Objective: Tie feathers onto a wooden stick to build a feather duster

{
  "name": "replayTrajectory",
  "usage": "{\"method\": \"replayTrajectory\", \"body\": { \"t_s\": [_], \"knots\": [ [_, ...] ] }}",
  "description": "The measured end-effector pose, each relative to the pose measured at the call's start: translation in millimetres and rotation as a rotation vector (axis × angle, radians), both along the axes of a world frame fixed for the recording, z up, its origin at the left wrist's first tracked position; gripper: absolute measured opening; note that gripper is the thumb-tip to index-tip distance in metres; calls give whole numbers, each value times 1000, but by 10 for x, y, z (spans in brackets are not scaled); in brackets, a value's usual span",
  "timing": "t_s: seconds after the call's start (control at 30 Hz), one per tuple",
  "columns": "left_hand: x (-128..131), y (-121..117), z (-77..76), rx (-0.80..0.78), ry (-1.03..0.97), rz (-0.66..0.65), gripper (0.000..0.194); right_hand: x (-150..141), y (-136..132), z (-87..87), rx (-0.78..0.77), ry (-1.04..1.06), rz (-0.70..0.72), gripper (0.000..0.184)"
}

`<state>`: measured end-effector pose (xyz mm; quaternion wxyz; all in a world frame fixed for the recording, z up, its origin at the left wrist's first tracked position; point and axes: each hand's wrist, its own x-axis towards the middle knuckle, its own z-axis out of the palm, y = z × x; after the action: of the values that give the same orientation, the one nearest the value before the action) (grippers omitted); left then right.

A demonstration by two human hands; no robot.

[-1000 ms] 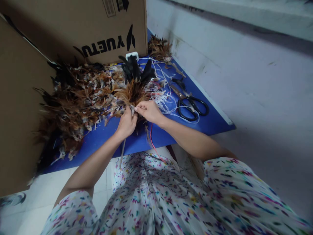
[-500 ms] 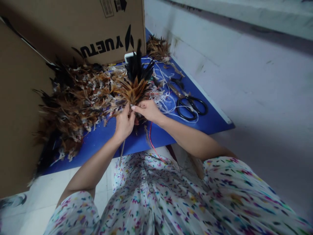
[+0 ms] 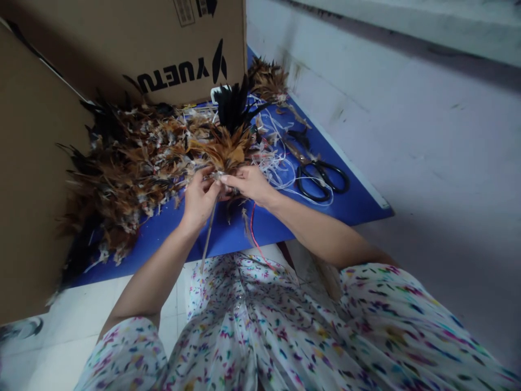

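Observation:
A feather bunch point(image 3: 228, 146), brown at the bottom with black plumes rising from it, stands between my hands over the blue table. Its tied base is pinched by my right hand point(image 3: 251, 183), thumb pointing left. My left hand point(image 3: 199, 198) is curled at the same base from the left, thumb and fingers closed about it. A thin stick point(image 3: 209, 236) runs down from below my left hand past the table's edge. Red string point(image 3: 253, 231) trails from under the bunch toward my lap. The exact spot where my fingertips meet is partly hidden.
A heap of feather bunches point(image 3: 130, 168) covers the left of the blue table point(image 3: 358, 203). Black-handled scissors point(image 3: 321, 179) and tangled clear plastic strips point(image 3: 280, 168) lie at the right. Another feather bunch point(image 3: 268, 80) sits at the back. Cardboard boxes point(image 3: 101, 43) and a wall point(image 3: 407, 130) enclose the table.
My left hand has shifted slightly left, its fingers opening a little around the base. The bunch leans more to the right. My right hand keeps its pinch. The view has shifted slightly.

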<state>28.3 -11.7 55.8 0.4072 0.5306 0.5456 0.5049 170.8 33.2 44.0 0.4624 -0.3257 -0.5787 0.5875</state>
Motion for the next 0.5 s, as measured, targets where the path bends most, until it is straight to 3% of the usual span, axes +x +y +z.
{"method": "replayTrajectory", "body": {
  "t_s": [0.13, 0.3, 0.5],
  "knots": [
    [-19, -14, 9, 5, 12, -4, 50, 0, -44, 78, -125, 71, 22, 24],
    [-63, -15, 42, 41, 36, 3, 39, 27, -59, 126, -164, 66, -13, 35],
    [-141, 10, 88, 26, 24, 11, 28, 47, -39, 108, -215, 101, 91, 28]
  ]
}}
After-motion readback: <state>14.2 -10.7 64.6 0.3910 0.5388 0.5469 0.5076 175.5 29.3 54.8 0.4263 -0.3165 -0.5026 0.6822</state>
